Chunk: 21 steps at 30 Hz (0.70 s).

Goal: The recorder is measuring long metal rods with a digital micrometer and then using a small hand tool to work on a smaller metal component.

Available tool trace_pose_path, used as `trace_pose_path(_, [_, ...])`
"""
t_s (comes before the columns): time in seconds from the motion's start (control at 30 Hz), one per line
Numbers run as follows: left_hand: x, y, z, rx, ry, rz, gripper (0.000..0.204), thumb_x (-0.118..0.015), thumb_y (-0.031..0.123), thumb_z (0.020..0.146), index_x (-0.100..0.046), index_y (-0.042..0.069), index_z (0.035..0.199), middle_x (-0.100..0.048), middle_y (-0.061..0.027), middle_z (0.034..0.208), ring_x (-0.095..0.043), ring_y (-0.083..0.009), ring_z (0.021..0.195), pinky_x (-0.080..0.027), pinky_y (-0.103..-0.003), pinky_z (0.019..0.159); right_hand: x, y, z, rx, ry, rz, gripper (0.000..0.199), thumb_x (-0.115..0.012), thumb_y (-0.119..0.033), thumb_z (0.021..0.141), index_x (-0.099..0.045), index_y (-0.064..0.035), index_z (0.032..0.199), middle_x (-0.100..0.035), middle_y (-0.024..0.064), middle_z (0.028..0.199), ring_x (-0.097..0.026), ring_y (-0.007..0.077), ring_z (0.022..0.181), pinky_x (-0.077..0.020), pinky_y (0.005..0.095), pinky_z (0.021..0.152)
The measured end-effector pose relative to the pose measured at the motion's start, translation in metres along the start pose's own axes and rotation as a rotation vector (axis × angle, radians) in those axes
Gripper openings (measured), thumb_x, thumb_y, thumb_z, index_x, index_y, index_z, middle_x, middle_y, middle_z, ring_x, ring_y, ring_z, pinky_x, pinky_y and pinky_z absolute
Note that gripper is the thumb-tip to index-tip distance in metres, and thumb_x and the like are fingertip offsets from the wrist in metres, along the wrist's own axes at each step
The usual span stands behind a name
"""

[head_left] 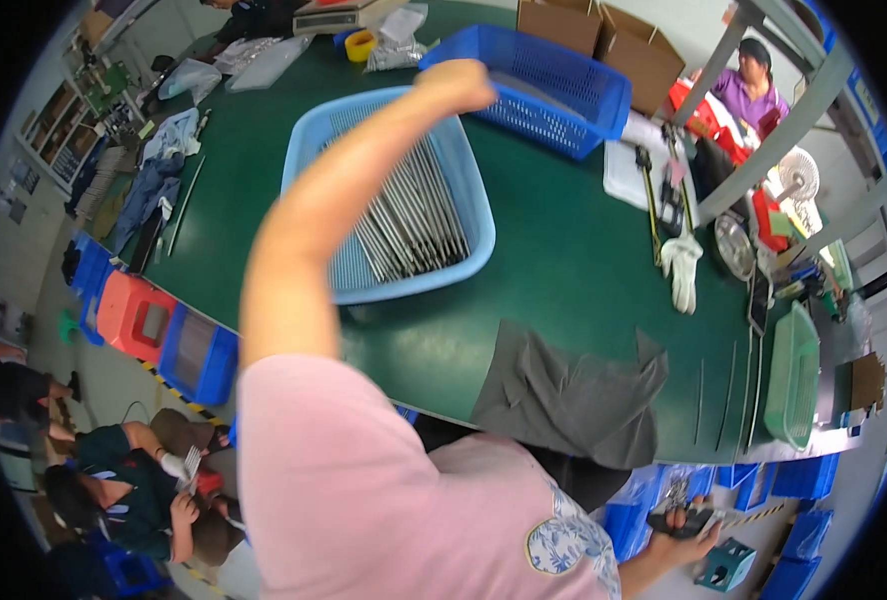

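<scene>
My left hand (461, 86), slightly blurred, is at the near left corner of a dark blue perforated plastic basket (589, 92), above the far rim of a light blue basket (488, 215). It looks closed like a fist, and whatever the fingers hold is hidden. Many thin metal rods (419, 215) lie side by side in the light blue basket, partly covered by my forearm. Low on the right, off the table's edge, my right hand (689, 545) is closed around a small black object (676, 522) whose kind I cannot make out.
A dark grey cloth (574, 395) lies at the green table's (549, 265) near edge. To the right are a white glove (682, 270), thin rods (732, 395) and a green basket (794, 375). Cardboard boxes (639, 55) stand behind. A person (129, 490) sits at lower left.
</scene>
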<state>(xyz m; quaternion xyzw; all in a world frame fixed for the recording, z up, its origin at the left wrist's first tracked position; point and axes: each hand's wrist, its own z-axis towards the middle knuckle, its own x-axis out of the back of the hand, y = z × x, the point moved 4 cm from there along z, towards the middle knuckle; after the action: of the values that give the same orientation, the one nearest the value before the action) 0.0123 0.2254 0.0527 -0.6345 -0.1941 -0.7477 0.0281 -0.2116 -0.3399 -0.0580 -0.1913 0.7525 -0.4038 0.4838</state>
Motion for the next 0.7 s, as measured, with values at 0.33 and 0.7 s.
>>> trace_pose_path(0.33, [-0.065, -0.041, -0.103, 0.431, -0.526, -0.328, 0.017, -0.05, 0.013, 0.073, -0.048, -0.001, 0.063, -0.044, -0.0057, 0.053, -0.044, -0.0151, 0.044, -0.041, -0.029, 0.039, -0.01, 0.025, 0.019, -0.138, -0.279, 0.137, 0.039, -0.037, -0.034, 0.083, -0.038, -0.001, 0.105, -0.048, 0.0129, 0.088, -0.042, 0.0164, 0.044, -0.0341, 0.0256, 0.041])
trace_pose_path(0.7, [-0.061, -0.038, -0.094, 0.609, -0.439, -0.503, 0.012, -0.048, 0.011, 0.074, -0.046, 0.005, 0.064, -0.039, -0.0007, 0.052, -0.041, -0.0099, 0.045, -0.04, -0.023, 0.039, 0.008, 0.034, 0.012, -0.178, -0.309, 0.267, 0.039, -0.037, -0.032, 0.082, -0.038, -0.0017, 0.106, -0.049, 0.0135, 0.088, -0.041, 0.0168, 0.046, -0.0325, 0.0259, 0.043])
